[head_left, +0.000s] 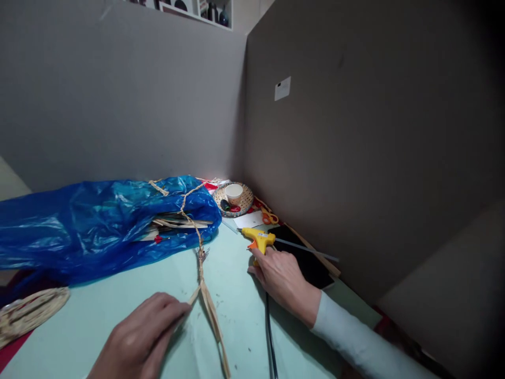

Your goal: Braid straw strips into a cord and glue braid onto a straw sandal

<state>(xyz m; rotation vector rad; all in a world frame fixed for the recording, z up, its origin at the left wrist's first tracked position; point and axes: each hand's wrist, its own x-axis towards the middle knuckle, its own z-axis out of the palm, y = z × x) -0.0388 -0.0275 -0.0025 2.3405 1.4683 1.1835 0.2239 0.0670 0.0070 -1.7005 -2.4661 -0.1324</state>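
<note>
My left hand (140, 337) rests low on the pale green table (232, 273), fingers pinched on the end of a braided straw cord (202, 273). That cord runs up the table and over a blue plastic bag (98, 221) holding straw strips. My right hand (278, 276) is closed around the grip of a yellow glue gun (258, 238), which stands on the table with its nozzle pointing left and a glue stick (305, 248) poking out to the right. Its black cable (269, 337) trails toward me.
A small woven tray (241, 204) with a white cup (234, 192) sits in the far corner beside orange scissors (269, 216) and white paper. A black sheet (307, 258) lies under the glue stick. A woven straw piece (27, 311) lies at the left edge. Grey partition walls enclose the table.
</note>
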